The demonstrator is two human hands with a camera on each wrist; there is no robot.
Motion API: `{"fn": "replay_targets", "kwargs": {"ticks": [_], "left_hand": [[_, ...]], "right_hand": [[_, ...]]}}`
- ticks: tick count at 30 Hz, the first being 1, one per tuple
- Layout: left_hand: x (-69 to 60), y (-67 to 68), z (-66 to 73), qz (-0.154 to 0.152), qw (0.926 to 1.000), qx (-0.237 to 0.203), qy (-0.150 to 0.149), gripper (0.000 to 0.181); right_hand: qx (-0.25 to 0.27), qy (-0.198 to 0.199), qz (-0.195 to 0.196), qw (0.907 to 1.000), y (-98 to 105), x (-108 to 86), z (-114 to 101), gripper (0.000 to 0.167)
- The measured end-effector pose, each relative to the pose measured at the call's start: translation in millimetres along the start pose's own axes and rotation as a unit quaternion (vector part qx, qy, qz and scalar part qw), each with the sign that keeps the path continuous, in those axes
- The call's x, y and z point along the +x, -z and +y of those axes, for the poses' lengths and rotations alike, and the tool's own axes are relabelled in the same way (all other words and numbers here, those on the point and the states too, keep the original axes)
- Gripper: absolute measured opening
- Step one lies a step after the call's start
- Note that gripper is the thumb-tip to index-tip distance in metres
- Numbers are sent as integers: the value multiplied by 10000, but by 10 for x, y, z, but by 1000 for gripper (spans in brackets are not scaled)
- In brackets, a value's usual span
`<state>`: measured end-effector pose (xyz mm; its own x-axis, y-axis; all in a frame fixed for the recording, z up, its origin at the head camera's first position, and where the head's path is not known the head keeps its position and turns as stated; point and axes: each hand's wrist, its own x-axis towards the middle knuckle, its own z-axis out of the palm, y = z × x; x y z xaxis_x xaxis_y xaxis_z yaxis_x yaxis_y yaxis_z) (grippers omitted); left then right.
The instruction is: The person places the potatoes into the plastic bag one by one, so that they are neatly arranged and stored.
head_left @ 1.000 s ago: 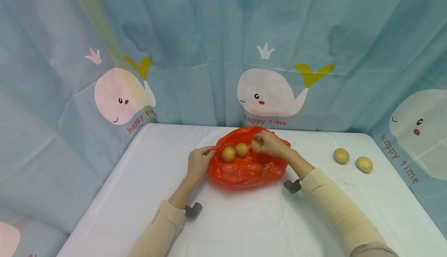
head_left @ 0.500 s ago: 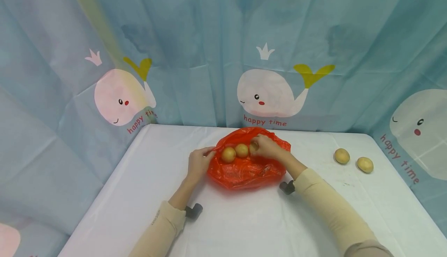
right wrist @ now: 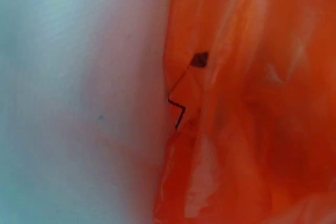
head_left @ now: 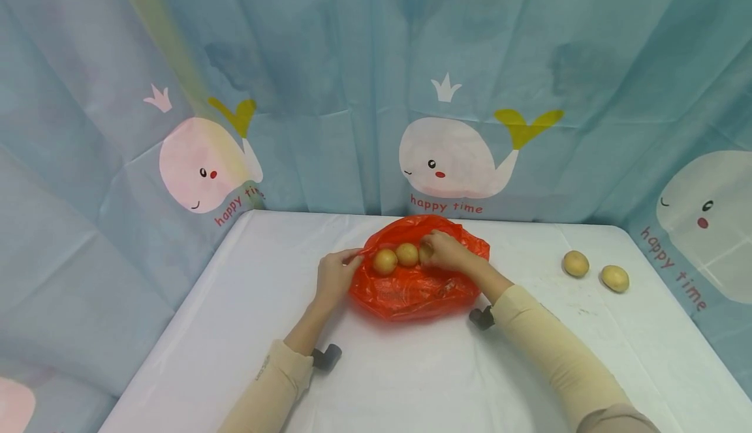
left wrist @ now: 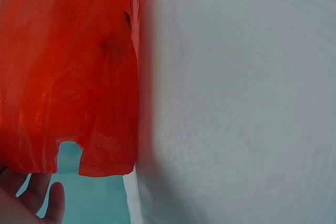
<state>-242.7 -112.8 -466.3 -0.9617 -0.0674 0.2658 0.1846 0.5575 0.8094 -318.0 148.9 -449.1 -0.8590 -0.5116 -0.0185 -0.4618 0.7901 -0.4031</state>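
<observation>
A red plastic bag [head_left: 390, 296] is lying by the middle of the counter's [head_left: 399, 374] far edge, its mouth gaping upward. Inside it, the leftmost potato [head_left: 384, 262] and the middle potato [head_left: 408, 255] are resting side by side. A third potato [head_left: 425, 253] is sitting in the grip of the right hand [head_left: 446, 252], whose fingers are curling around it within the bag's mouth; whether it is touching the middle potato, I cannot tell. The left hand [head_left: 333, 276] is holding the bag's left rim in a narrow pinch.

Further out, the round loose potato [head_left: 576, 263] and the oval loose potato [head_left: 615, 278] are lying near the counter's far right corner, just beside each other and well apart from the bag.

The work is looking part-way along: two potatoes are lying free in the bag, the third is not yet free of the fingers, and two are remaining outside. Beyond the far edge, a whale-print curtain [head_left: 329, 159] is hanging.
</observation>
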Motion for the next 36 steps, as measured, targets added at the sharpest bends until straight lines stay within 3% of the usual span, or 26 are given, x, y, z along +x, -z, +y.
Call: {"fn": "replay_targets", "kwargs": {"ticks": [7,21,27,36], "left_hand": [[-10,9,6,-25,10000,63,-25,23],[-19,18,42,-133,9997,50,197,23],[-5,29,34,-127,9998,86,120,24],[-20,42,36,-100,9999,36,118,23]], "right_hand": [[24,-60,-38,10000,7,-43,-13,45],[237,-325,-254,9989,131,-148,-32,43],[378,-398,-268,9981,227,-209,-59,48],[304,-166,-179,9992,337,-311,-56,49]]}}
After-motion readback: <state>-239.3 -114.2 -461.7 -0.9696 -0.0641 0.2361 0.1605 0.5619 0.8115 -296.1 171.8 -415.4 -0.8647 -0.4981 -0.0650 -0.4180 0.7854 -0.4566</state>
